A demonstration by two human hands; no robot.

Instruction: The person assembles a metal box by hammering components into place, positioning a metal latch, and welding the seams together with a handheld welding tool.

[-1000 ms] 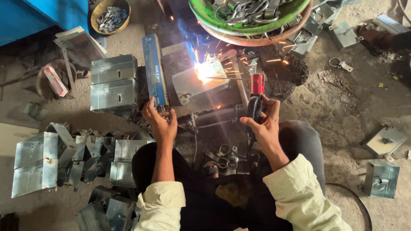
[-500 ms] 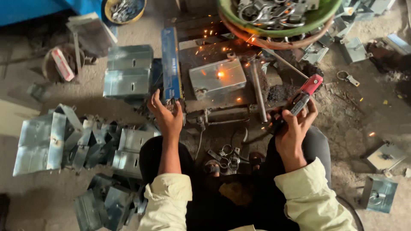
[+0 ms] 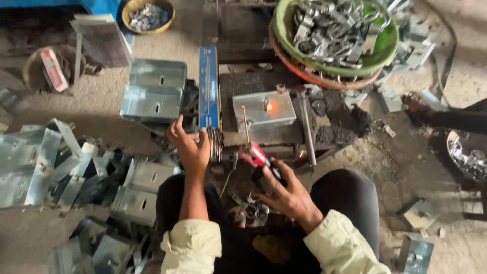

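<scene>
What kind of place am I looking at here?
Most likely a small metal-fabrication workshop, worked at floor level. The right hand grips a red welding electrode holder by a metal box with a glowing spot. Folded sheet-metal boxes and a basin of metal clamps surround it.

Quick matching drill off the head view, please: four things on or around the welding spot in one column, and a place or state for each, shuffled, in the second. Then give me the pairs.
Things:
1. left hand
2. right hand
3. metal box
4. green bowl

Places or states:
A. heaped with metal clamps
B. shows a glowing orange spot
C. grips the red electrode holder
D. on the rods sticking out of the blue packet

Pairs: 1-D, 2-C, 3-B, 4-A
</scene>
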